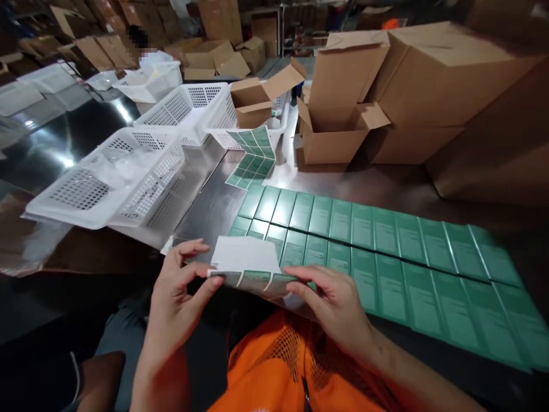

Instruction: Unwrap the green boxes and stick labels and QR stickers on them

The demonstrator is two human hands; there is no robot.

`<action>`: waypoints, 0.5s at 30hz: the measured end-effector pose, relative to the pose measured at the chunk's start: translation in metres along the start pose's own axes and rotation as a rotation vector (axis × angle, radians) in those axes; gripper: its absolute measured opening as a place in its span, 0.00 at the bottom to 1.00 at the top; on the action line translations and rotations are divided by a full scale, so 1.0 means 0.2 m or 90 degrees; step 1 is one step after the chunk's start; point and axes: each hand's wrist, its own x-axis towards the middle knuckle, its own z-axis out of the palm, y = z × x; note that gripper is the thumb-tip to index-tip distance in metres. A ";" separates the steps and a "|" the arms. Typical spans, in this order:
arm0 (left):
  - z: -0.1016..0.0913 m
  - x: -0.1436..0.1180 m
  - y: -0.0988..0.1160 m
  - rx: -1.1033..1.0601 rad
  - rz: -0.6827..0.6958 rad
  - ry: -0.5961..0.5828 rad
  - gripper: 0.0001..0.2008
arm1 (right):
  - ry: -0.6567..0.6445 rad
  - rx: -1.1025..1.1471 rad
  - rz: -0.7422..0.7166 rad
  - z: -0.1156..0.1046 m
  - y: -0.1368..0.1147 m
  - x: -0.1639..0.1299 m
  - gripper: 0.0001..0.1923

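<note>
Both hands pinch one green label strip [253,279] at the table's near edge, its long axis from 9 to 3 o'clock, left hand [180,292] closed on the 9 o'clock end, right hand [334,303] on the 3 o'clock end.

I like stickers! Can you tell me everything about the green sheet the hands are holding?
The green sheet looks like thin, bendy paper carrying a row of dark green labels with tiny print. Its top part folds back, showing a plain white underside. It is held at the near table edge, above an orange vest. The left hand pinches its left end; the right hand grips its right end.
</note>
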 end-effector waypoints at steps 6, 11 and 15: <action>0.04 0.06 -0.06 -0.171 -0.272 -0.106 0.13 | 0.017 -0.132 -0.111 0.00 0.01 0.02 0.05; 0.01 0.23 -0.25 -0.255 -0.440 -0.062 0.23 | -0.107 -0.152 -0.483 -0.01 0.01 0.02 0.09; -0.25 0.31 -0.33 -0.221 -0.475 -0.010 0.15 | -0.261 0.009 -0.455 -0.13 -0.06 0.16 0.06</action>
